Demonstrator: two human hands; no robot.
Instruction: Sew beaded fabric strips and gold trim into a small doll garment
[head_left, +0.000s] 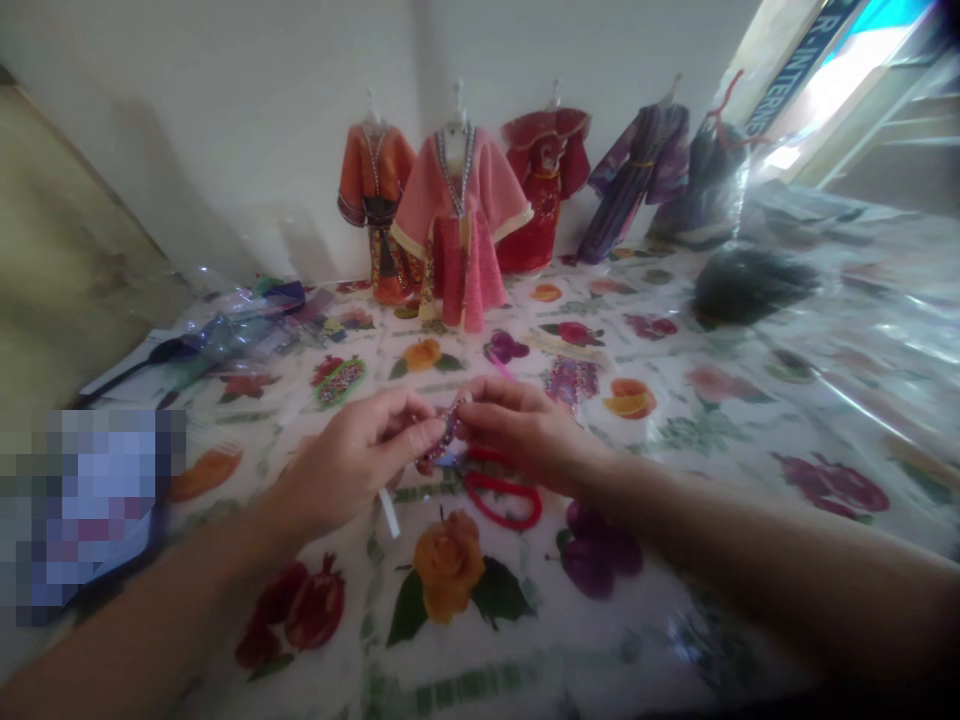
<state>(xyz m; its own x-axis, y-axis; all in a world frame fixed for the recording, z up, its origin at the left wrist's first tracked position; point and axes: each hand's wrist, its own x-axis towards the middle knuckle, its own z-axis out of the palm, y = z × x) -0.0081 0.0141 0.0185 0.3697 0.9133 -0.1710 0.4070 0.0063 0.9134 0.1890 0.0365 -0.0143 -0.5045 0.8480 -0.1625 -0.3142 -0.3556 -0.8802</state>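
A small dark strip dotted with beads or sequins (448,430) is stretched between my two hands, its exact kind too blurred to make out. The fingers of my left hand (367,440) are pinched on its left end. On the other end, my right hand (517,420) closes thumb and fingers. Beneath them lie scissors with red handles (504,502), the blades mostly hidden. A short white strip (389,513) sticks out below my left hand. Beyond the hands are a green-rimmed dish of colourful beads (340,383) and a patch of purplish, speckled material (571,383).
Small doll-sized robes in orange (379,170), pink (465,190), red (551,190) and purple (641,180) stand along the wall. Clear plastic packets (232,320) are heaped at left. Dark bundles in plastic (754,285) lie at right. A pixelated screen-like patch (97,510) is at lower left.
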